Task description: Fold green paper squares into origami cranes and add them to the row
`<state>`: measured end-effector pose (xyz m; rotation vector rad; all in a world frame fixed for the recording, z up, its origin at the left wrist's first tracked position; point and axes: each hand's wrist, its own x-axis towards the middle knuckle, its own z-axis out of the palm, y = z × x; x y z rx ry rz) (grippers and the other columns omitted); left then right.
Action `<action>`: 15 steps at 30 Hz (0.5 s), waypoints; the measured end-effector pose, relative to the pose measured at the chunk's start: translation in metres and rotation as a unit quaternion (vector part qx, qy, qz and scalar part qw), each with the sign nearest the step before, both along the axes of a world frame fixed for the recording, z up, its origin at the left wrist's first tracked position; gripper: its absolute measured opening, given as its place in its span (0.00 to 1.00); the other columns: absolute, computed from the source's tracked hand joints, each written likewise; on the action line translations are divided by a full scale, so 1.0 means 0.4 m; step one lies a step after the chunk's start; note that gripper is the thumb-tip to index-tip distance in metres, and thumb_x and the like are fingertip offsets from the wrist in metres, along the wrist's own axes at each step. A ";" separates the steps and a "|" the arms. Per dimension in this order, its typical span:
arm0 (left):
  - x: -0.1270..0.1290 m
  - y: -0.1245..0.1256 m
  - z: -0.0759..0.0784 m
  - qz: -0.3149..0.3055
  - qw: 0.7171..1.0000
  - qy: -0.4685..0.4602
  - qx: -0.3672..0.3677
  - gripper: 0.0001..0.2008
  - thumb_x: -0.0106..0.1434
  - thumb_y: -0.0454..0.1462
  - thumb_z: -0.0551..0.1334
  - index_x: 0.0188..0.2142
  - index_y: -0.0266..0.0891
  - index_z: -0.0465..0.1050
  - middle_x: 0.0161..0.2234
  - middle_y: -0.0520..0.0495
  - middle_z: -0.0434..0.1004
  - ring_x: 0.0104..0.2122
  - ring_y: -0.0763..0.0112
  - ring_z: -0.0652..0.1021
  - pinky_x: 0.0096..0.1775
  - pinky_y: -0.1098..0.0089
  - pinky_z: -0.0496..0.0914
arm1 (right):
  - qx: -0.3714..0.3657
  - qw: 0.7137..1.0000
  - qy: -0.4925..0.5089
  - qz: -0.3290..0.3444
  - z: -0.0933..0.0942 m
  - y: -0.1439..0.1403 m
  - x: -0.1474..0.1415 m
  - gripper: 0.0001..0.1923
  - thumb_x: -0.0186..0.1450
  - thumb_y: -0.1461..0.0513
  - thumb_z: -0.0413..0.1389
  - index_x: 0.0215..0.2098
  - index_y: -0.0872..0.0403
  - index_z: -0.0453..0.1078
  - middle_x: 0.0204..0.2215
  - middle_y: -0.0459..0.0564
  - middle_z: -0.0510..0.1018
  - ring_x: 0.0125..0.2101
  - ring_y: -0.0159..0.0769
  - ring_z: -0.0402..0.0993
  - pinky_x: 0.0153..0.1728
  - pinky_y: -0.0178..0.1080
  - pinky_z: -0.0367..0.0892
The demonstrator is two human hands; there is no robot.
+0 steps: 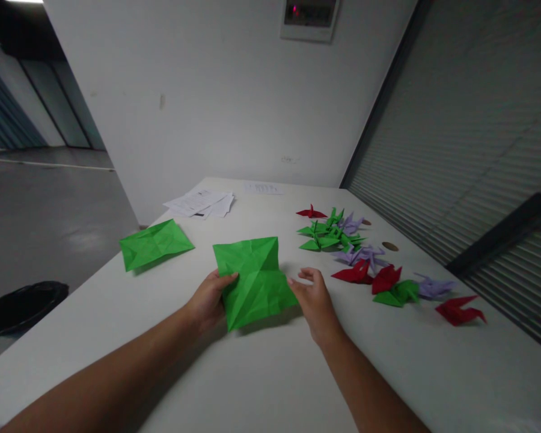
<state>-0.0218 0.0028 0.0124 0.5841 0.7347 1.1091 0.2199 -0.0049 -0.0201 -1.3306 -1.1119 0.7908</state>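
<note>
A creased green paper square (254, 278) lies unfolded on the white table (270, 373) in front of me. My left hand (210, 299) pinches its left edge, thumb on top. My right hand (314, 299) rests at the paper's right edge with its fingers curled and apart; whether it grips the sheet is hard to tell, it seems only to touch it.
A second creased green sheet (153, 243) lies to the left. Several folded paper cranes in green (327, 233), purple (363, 254) and red (458, 310) are scattered at the right. White printed sheets (201, 202) lie at the far edge. A black bin (20, 307) stands on the floor, left.
</note>
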 end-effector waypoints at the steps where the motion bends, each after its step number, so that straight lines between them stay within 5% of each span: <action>1: 0.005 0.000 0.000 0.012 1.000 -0.009 0.004 0.18 0.58 0.30 0.69 0.49 0.34 0.77 0.42 0.37 0.86 0.41 0.52 0.86 0.47 0.56 0.80 | 0.035 0.998 -0.053 -0.024 0.004 -0.005 -0.004 0.26 0.59 0.46 0.65 0.48 0.50 0.67 0.50 0.58 0.72 0.44 0.48 0.77 0.43 0.49 0.74; 4: 0.018 -0.003 -0.002 0.042 0.998 -0.037 0.011 0.19 0.59 0.31 0.69 0.50 0.35 0.76 0.43 0.38 0.86 0.45 0.52 0.85 0.49 0.57 0.79 | 0.142 0.958 -0.237 -0.072 0.028 -0.028 -0.025 0.19 0.64 0.50 0.61 0.48 0.52 0.73 0.49 0.60 0.69 0.51 0.54 0.70 0.49 0.56 0.71; 7: 0.029 -0.009 -0.006 0.055 0.997 -0.060 0.014 0.20 0.60 0.31 0.68 0.52 0.36 0.75 0.44 0.40 0.86 0.44 0.54 0.85 0.49 0.57 0.79 | 0.187 0.923 -0.336 -0.034 0.046 -0.048 -0.056 0.20 0.66 0.53 0.61 0.53 0.51 0.74 0.48 0.60 0.73 0.50 0.54 0.71 0.55 0.59 0.67; 15: 0.046 -0.026 -0.015 0.019 0.995 -0.098 0.002 0.21 0.63 0.31 0.65 0.56 0.37 0.73 0.45 0.40 0.85 0.43 0.52 0.85 0.49 0.53 0.79 | 0.170 0.916 -0.358 0.055 0.031 -0.056 -0.094 0.28 0.68 0.53 0.59 0.64 0.53 0.68 0.57 0.63 0.75 0.57 0.55 0.72 0.60 0.57 0.68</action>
